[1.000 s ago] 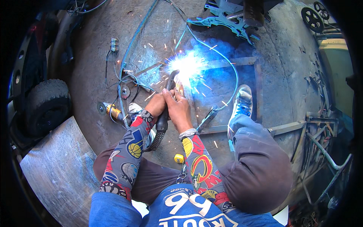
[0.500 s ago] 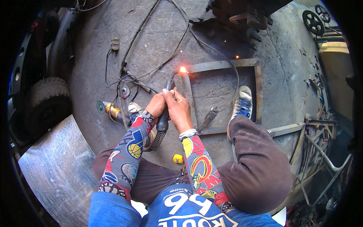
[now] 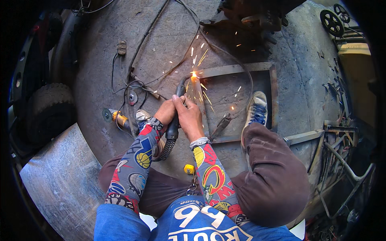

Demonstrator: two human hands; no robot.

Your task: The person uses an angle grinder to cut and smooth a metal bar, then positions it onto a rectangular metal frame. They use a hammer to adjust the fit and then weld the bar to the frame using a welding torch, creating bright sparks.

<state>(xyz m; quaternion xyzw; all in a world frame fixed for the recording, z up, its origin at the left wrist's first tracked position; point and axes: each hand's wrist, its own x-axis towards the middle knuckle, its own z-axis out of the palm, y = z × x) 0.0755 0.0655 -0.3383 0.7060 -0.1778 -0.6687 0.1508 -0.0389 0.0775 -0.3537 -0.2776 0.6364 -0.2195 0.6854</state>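
Observation:
My left hand (image 3: pixel 165 113) and my right hand (image 3: pixel 189 117) are both closed around a black welding torch (image 3: pixel 173 130), whose ribbed cable end curves down toward my left shoe. The torch's bent neck reaches to the far left corner of a rectangular steel frame (image 3: pixel 233 69) on the floor. At that corner an arc glows orange-white, and sparks fly up and down from it; the glare hides the nozzle tip. A ground clamp (image 3: pixel 221 125) lies by the frame's near bar, inside my right foot. Sleeves with printed patterns cover both forearms.
An angle grinder (image 3: pixel 120 118) and a loose disc (image 3: pixel 132 97) lie left of my left shoe. Cables (image 3: pixel 138 48) cross the concrete floor. A sheet of metal (image 3: pixel 60 176) is at the lower left, a tire (image 3: pixel 54 98) above it. Metal bars (image 3: pixel 305 137) lie at right. A yellow tape measure (image 3: pixel 189 168) hangs at my waist.
The arc at the frame corner now throws many more sparks, streaking upward and down to the right. Both hands and the torch stay almost in the same place.

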